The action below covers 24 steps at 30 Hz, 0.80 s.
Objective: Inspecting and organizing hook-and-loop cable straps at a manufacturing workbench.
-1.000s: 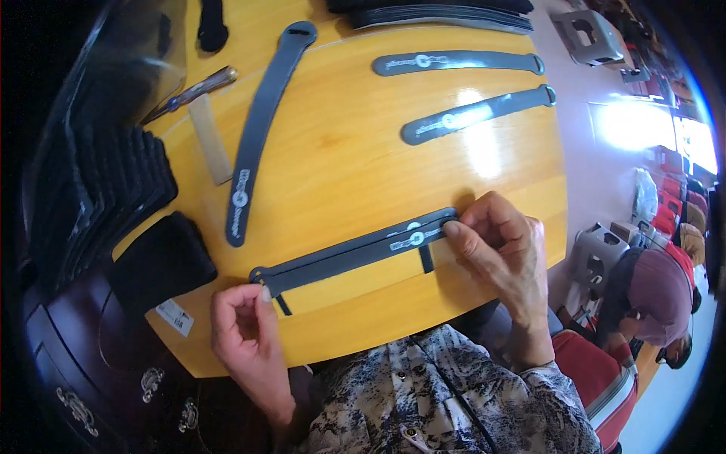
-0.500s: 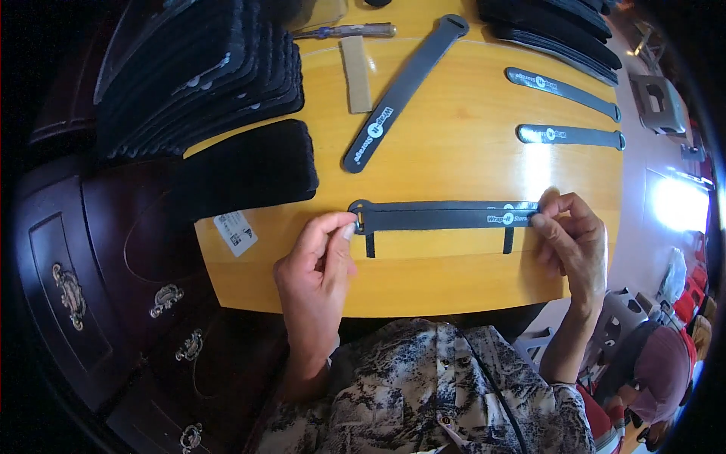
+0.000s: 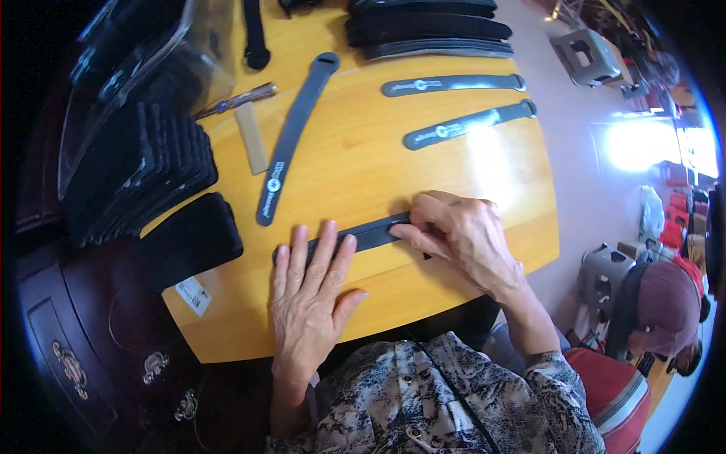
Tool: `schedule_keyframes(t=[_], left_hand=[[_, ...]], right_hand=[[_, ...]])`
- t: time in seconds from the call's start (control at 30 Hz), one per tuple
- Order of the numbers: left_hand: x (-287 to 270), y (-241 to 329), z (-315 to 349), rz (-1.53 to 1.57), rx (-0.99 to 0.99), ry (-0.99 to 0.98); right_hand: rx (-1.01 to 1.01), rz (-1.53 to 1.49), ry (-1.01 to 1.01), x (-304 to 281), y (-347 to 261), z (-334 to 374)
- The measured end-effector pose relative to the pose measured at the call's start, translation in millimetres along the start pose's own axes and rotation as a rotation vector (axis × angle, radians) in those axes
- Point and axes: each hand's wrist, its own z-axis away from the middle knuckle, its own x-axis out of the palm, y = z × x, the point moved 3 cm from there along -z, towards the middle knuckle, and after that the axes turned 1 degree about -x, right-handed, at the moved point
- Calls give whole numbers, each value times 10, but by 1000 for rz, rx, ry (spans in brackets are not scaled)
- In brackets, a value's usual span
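Observation:
A dark grey storage strap (image 3: 370, 237) lies slantwise on the yellow table before me. My left hand (image 3: 311, 299) rests flat over its left part, fingers spread, covering that end. Over the right end my right hand (image 3: 463, 234) is curled, thumb and fingers closed on the strap. A bit of black shows below the right hand, mostly hidden. Farther off lies a single grey strap (image 3: 293, 140) with a slotted end. Two more straps, an upper one (image 3: 454, 85) and a lower one (image 3: 469, 125), lie at the right.
Piled black strips (image 3: 431, 29) sit at the far edge. Stacked black pieces (image 3: 151, 170) and a black pad (image 3: 193, 240) fill the left side, near a white label (image 3: 194, 295). A screwdriver (image 3: 242, 100) and a tan stick (image 3: 252, 140) lie beyond. Another person (image 3: 669, 306) is at right.
My left hand has gone from pinching the strap's left end to lying flat on it. My right hand stays at the right end. The view has turned, tilting the strap.

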Motion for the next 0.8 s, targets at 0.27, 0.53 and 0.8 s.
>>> schedule_keyframes(t=[0.27, 0.53, 0.8], left_hand=[[-15, 25, -9, 3, 20, -32], [-54, 33, 10, -11, 19, -23], [-81, 45, 45, 164, 48, 147]], right_hand=[[-4, -280, -23, -362, 105, -24], [10, 445, 248, -599, 418, -176], [50, 372, 118, -723, 511, -9]])
